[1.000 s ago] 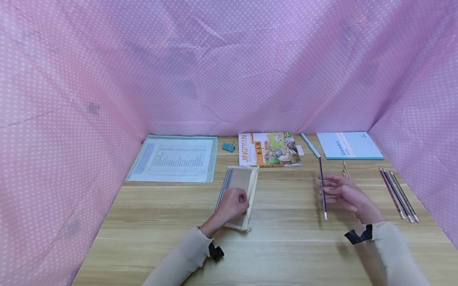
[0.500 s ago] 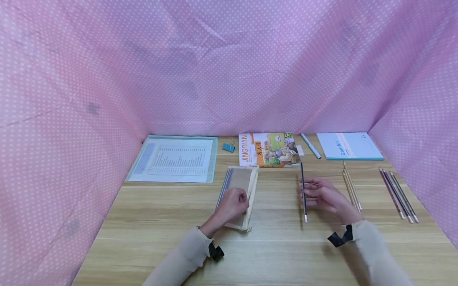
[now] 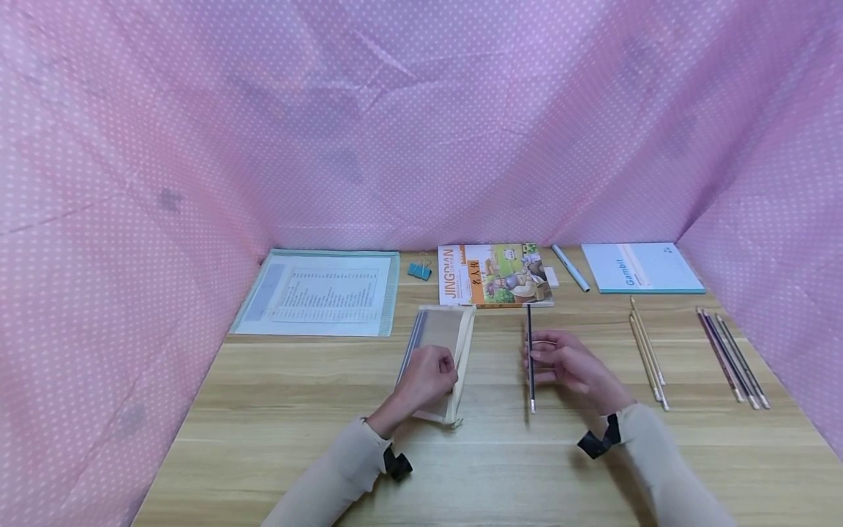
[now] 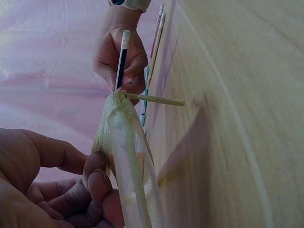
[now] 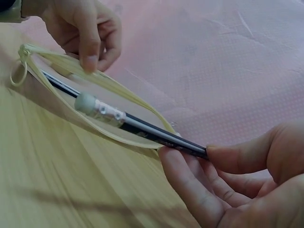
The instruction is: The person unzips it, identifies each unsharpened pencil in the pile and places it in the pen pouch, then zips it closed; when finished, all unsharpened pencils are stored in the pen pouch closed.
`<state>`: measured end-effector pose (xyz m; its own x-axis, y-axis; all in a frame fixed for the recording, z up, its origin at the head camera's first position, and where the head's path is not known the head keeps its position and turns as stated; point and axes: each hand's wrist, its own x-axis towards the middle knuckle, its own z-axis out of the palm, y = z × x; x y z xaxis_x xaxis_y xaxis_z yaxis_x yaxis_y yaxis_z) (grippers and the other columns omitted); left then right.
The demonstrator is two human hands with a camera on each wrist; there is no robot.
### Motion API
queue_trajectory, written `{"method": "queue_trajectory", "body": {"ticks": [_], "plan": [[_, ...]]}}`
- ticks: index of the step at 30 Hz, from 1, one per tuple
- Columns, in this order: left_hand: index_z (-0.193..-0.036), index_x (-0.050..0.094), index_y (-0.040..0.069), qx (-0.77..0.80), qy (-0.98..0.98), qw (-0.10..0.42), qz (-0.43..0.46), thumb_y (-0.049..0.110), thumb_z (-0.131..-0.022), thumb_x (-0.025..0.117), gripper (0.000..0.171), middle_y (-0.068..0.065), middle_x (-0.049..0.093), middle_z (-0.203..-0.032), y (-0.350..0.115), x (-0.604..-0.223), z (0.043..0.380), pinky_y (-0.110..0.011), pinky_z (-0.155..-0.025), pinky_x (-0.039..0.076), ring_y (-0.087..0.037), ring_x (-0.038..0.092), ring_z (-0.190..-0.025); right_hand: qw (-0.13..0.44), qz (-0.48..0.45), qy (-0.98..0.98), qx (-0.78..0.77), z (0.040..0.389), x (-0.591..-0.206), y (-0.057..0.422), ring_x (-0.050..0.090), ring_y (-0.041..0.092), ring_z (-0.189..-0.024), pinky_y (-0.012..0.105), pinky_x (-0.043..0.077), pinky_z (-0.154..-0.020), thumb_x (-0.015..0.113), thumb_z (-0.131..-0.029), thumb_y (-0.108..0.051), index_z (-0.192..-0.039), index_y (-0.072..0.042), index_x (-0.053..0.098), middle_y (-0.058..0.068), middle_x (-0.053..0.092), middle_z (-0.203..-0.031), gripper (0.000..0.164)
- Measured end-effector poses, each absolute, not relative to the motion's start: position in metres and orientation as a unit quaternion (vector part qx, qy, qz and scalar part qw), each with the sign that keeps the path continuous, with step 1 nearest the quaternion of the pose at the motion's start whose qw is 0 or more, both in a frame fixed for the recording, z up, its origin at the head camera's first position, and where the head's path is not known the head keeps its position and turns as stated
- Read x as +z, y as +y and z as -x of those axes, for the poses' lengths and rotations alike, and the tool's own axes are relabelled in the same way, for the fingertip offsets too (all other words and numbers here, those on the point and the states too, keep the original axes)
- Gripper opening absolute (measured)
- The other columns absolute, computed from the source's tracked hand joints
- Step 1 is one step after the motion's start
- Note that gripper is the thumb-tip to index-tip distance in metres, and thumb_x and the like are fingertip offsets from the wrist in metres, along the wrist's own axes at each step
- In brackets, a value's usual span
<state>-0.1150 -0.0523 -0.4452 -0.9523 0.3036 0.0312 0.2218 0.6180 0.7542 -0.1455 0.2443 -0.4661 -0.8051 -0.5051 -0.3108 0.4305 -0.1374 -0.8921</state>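
The wooden table (image 3: 296, 395) carries a pouch (image 3: 443, 328); left of it, a folder (image 3: 316, 293); behind, a clip (image 3: 419, 271) and book (image 3: 496, 276); at right, pen (image 3: 571, 268), notebook (image 3: 642, 268), pencils (image 3: 731, 359).

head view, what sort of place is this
Probably a study desk, curtained off by pink dotted cloth. Loose pencils, a zip pouch and a book with an illustrated cover point to that, though the room beyond the cloth is hidden.
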Motion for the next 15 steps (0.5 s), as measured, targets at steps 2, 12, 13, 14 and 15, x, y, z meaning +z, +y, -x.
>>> {"method": "queue_trajectory", "body": {"ticks": [2, 12, 13, 14, 15], "plan": [[-0.066, 0.065, 0.004, 0.412, 0.898, 0.049, -0.147, -0.001, -0.078, 0.063, 0.013, 0.001, 0.057, -0.055, -0.052, -0.445, 0.115, -0.017, -0.044, 0.036, -0.003, 0.045, -0.048, 0.311, 0.031, 0.582, -0.751, 0.146, -0.467, 0.239, 0.072, 0.014, -0.098, 0.036, 0.06, -0.086, 0.049, -0.098, 0.002, -0.138, 0.005, 0.039, 0.0, 0.07, -0.108, 0.041], [-0.066, 0.064, 0.003, 0.409, 0.899, 0.042, -0.151, -0.002, -0.077, 0.062, 0.013, 0.002, 0.055, -0.055, -0.052, -0.446, 0.116, -0.017, -0.044, 0.035, -0.003, 0.044, -0.047, 0.314, 0.014, 0.581, -0.75, 0.146, -0.473, 0.209, 0.071, 0.014, -0.094, 0.033, 0.061, -0.082, 0.049, -0.098, 0.003, -0.141, 0.009, 0.033, 0.001, 0.069, -0.105, 0.047], [-0.066, 0.064, 0.003, 0.409, 0.899, 0.041, -0.15, -0.002, -0.078, 0.062, 0.013, 0.002, 0.055, -0.055, -0.052, -0.445, 0.115, -0.016, -0.044, 0.035, -0.003, 0.044, -0.047, 0.314, 0.013, 0.581, -0.751, 0.145, -0.474, 0.206, 0.072, 0.014, -0.095, 0.033, 0.061, -0.082, 0.049, -0.098, 0.002, -0.142, 0.01, 0.032, 0.001, 0.069, -0.106, 0.047], [-0.066, 0.064, 0.003, 0.409, 0.899, 0.04, -0.15, -0.002, -0.077, 0.062, 0.013, 0.001, 0.055, -0.055, -0.052, -0.445, 0.115, -0.016, -0.044, 0.035, -0.003, 0.044, -0.047, 0.313, 0.011, 0.582, -0.751, 0.145, -0.475, 0.203, 0.072, 0.015, -0.094, 0.033, 0.061, -0.082, 0.049, -0.098, 0.003, -0.142, 0.01, 0.031, 0.002, 0.069, -0.105, 0.049], [-0.066, 0.064, 0.004, 0.408, 0.9, 0.039, -0.151, -0.002, -0.077, 0.062, 0.013, 0.001, 0.056, -0.055, -0.052, -0.446, 0.115, -0.016, -0.044, 0.035, -0.003, 0.044, -0.047, 0.313, 0.01, 0.581, -0.751, 0.145, -0.475, 0.2, 0.072, 0.015, -0.094, 0.033, 0.061, -0.082, 0.049, -0.098, 0.002, -0.142, 0.011, 0.03, 0.002, 0.069, -0.105, 0.049]]}}
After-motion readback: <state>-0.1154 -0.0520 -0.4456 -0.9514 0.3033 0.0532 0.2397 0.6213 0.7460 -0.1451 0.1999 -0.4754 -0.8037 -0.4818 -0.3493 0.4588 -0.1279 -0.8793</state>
